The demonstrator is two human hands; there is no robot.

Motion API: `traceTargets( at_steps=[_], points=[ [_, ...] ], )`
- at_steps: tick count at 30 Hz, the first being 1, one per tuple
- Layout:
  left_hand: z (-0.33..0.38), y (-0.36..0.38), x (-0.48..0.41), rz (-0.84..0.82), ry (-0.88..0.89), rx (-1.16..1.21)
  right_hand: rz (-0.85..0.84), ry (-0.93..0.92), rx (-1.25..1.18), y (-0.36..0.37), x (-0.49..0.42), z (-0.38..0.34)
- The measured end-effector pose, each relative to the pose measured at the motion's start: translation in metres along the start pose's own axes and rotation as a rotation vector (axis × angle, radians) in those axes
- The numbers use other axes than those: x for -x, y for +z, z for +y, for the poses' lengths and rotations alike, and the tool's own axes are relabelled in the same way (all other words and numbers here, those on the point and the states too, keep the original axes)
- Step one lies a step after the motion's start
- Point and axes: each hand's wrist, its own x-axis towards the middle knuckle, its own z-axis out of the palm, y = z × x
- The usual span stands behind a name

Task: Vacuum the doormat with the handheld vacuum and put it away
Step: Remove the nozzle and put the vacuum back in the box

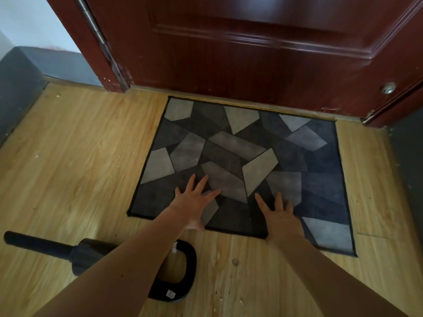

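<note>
Grey and blue patches cover the doormat [240,161], and both hands lie flat near its near edge, the left hand [194,202] and the right hand [280,216] with fingers spread, grasping nothing. The mat lies on the wooden floor [75,145] with its far edge along the dark red door [229,53]. The black handheld vacuum [91,255] lies released on the floor, just off the mat's near left corner, partly hidden under the left forearm.

Grey-and-blue geometric-patterned cloth doormat [249,156] — short, matt pile. Light wood-grain plank floor [75,161], smooth, faint sheen. Dark red wooden door [251,53] — glossy finish, chipped at the base. Black handheld vacuum [91,255], matt plastic.
</note>
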Motion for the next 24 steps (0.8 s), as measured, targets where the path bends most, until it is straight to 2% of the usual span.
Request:
traceTargets(
  at_steps=[12, 14, 16, 18, 19, 21, 22, 24],
  points=[
    [-0.003, -0.014, -0.015, -0.001, 0.005, 0.044, -0.006, 0.001, -0.022, -0.013, -0.014, 0.004],
    [-0.005, -0.016, -0.009, 0.086, 0.019, 0.104, 0.025, -0.025, -0.037, -0.019, -0.009, -0.001],
    [-0.011, -0.014, 0.005, 0.246, -0.002, 0.179, 0.177, -0.12, -0.08, -0.025, -0.001, -0.02],
    [-0.021, -0.008, 0.024, 0.375, -0.056, 0.218, 0.245, -0.243, -0.257, -0.03, 0.009, -0.05],
    [-0.026, -0.004, 0.033, 0.413, -0.078, 0.224, 0.181, -0.296, -0.37, -0.033, 0.016, -0.068],
    [-0.039, 0.007, 0.051, 0.47, -0.113, 0.259, -0.048, -0.396, -0.509, -0.033, 0.028, -0.105],
    [-0.045, 0.012, 0.057, 0.499, -0.123, 0.288, -0.123, -0.452, -0.507, -0.029, 0.033, -0.121],
    [-0.057, 0.02, 0.069, 0.53, -0.15, 0.329, -0.15, -0.533, -0.45, -0.017, 0.038, -0.146]
  ],
)
